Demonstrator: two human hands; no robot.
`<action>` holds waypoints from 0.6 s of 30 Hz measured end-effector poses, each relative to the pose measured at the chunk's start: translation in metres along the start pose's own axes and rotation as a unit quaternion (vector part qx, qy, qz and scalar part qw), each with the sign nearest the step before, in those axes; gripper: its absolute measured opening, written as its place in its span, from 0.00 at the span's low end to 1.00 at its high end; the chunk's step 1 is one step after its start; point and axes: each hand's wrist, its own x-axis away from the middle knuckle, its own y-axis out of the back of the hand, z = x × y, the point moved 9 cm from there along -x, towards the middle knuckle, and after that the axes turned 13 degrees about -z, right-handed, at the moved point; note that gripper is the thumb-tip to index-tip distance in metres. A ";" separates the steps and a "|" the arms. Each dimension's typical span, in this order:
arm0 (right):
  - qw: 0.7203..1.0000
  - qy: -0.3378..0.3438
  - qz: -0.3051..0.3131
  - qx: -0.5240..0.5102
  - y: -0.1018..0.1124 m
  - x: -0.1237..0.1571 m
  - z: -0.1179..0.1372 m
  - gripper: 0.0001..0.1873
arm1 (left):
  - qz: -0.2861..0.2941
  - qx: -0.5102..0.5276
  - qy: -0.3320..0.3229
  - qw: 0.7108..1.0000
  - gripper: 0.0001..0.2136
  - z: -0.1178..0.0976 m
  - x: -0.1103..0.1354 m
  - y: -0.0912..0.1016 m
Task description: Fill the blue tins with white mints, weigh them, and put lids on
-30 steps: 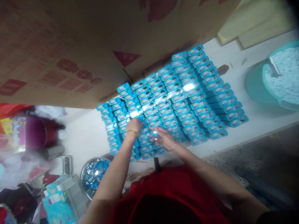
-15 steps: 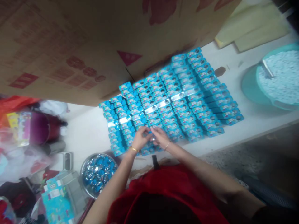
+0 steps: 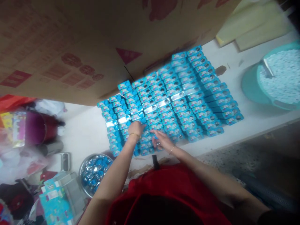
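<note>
Many small turquoise boxes (image 3: pixel 166 107) stand in close rows on a white table. Those on the right show dark round openings; blue discs fill the round spots on several at the left. My left hand (image 3: pixel 136 128) bends down onto boxes in the left-middle rows, fingers curled, the fingertips mostly hidden under it. Whatever it pinches is too small to make out. My right hand (image 3: pixel 164 142) hovers close by over the front boxes, index finger stretched out, the other fingers curled round small shiny caps. A steel bowl (image 3: pixel 82 178) of blue and silver round caps (image 3: pixel 96 168) sits left of my left forearm.
A large cardboard box (image 3: pixel 93 37) walls off the back of the table. On the right stands a green tub (image 3: pixel 250 84) of white pellets (image 3: pixel 283 78) with a metal scoop (image 3: pixel 268 68). Plastic bags, a purple bucket (image 3: pixel 44 128) and flattened turquoise cartons (image 3: pixel 56 203) crowd the left.
My hands, close together before, have come apart. The left has gone left and slightly up onto the boxes, while the right has shifted a little to the right.
</note>
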 end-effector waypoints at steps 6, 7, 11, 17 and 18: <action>0.998 0.010 -0.034 0.051 -0.004 -0.002 -0.005 0.31 | -0.009 -0.029 -0.016 0.999 0.16 -0.003 0.006 0.003; 0.997 0.011 -0.045 0.054 -0.003 -0.002 -0.006 0.32 | -0.018 -0.004 -0.025 1.000 0.15 -0.005 0.012 0.006; 0.996 0.030 -0.066 0.052 -0.003 0.000 -0.011 0.35 | -0.013 0.231 -0.105 0.967 0.09 -0.024 0.060 0.010; 0.996 0.037 -0.071 0.032 -0.006 0.012 -0.023 0.39 | -0.030 0.379 -0.068 0.922 0.03 -0.014 0.102 -0.003; 0.996 0.038 -0.071 0.022 -0.005 0.014 -0.022 0.39 | -0.048 0.369 -0.046 0.927 0.03 -0.008 0.097 -0.004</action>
